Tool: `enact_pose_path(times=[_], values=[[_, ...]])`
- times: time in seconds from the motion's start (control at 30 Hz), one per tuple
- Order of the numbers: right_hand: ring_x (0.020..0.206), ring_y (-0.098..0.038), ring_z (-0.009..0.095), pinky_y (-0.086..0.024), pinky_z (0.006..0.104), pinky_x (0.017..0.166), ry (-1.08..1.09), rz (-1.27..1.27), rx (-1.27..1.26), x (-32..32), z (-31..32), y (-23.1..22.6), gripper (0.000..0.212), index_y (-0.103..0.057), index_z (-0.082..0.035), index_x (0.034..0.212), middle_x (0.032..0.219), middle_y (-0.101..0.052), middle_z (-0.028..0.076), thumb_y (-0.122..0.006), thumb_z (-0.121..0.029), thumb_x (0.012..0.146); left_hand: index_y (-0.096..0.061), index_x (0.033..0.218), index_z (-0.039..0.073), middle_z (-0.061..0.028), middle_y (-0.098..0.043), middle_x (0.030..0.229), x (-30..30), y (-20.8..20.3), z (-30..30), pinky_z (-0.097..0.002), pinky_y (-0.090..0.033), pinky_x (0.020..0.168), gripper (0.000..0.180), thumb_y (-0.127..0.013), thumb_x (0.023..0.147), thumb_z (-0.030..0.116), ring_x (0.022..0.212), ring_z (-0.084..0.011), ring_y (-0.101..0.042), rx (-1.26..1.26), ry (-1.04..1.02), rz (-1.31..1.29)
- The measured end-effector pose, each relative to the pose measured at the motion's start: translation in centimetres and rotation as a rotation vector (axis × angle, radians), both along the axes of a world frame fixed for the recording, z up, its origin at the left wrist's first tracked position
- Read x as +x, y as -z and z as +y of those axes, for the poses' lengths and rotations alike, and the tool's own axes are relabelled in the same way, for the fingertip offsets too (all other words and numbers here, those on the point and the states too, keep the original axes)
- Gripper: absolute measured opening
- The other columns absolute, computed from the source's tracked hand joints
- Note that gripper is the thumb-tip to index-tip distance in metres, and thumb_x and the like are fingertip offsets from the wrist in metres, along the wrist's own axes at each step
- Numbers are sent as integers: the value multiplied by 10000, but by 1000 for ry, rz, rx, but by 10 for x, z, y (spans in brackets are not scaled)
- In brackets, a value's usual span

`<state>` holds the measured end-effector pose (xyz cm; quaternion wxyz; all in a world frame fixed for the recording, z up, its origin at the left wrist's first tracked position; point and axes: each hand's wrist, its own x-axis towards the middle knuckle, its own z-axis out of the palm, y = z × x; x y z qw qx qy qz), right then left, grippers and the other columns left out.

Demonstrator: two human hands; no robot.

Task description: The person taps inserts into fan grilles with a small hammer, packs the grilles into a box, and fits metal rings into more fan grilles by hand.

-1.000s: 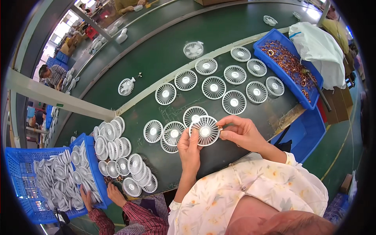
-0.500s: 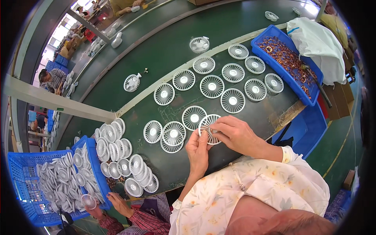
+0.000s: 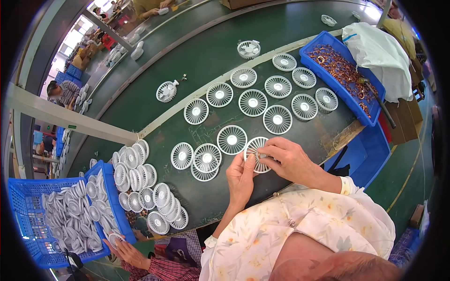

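My left hand (image 3: 240, 180) pinches the near edge of a round white fan grille (image 3: 253, 144), its thumb on top of the spokes. My right hand (image 3: 289, 161) is closed, thumb and fingertips together over the middle of that grille; whatever they hold is hidden. Just beyond my left hand lies another white grille (image 3: 231, 139), flat on the dark green bench (image 3: 220, 196). Two overlapping grilles (image 3: 207, 158) and a single one (image 3: 182, 156) rest to the left. Several more are spread in rows toward the far right of the bench.
A blue tray (image 3: 304, 60) of copper-coloured rings stands at right, with a hammer-like tool (image 3: 382, 107). Stacked grilles (image 3: 136, 178) sit at left beside blue crates (image 3: 23, 206). A co-worker's hands (image 3: 129, 253) are there. Fan housings (image 3: 248, 49) ride the green conveyor (image 3: 201, 61).
My hands and the held grille have shifted slightly right. Fan housings on the conveyor have moved right. The co-worker's hands have come together around a grille.
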<state>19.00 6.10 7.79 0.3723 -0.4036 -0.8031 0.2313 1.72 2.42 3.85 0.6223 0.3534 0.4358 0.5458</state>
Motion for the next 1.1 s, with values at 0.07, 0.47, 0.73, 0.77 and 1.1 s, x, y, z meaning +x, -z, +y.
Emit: enact_pose_path(times=[0.07,0.47,0.73,0.77,1.1], values=[[890,-676,290,-570,397,748,-32,32,-4,2,0,5,210,-737,-40,1045,989,-673,97,-776,-130,860,-615,1242,-41,-61,-710,1065,-1,2,-1,-241,-594,749,282,-549,1089,187,889,-70,-672,-46,11,-64],[1033,-615,251,-528,351,866,-211,141,-108,37,4,-1,322,-768,-78,1085,1010,-654,59,-869,-167,792,-638,1212,-79,-111,-732,1069,0,-8,-3,-270,-576,823,294,-716,951,32,922,-140,-706,-154,192,-82],[929,-650,76,-555,240,829,-34,747,-1123,45,-33,19,277,-633,-48,1204,1019,-675,4,-673,-251,1020,-632,1180,-82,-119,-737,1058,19,-5,4,-268,-582,815,279,-735,949,35,912,-125,-703,1,321,22],[869,-637,57,-549,232,755,-34,737,-1068,49,-33,21,245,-639,-45,1138,998,-675,3,-670,-258,1021,-629,1181,-82,-121,-736,1059,21,-5,6,-264,-580,816,277,-732,951,31,912,-117,-699,19,349,31],[864,-664,162,-534,350,796,568,151,-365,114,-35,11,241,-701,-40,1120,971,-714,121,-734,-195,938,-555,1385,-48,-199,-654,1350,29,-16,7,-360,-492,1071,558,-789,890,56,1243,-258,-644,241,160,472]])
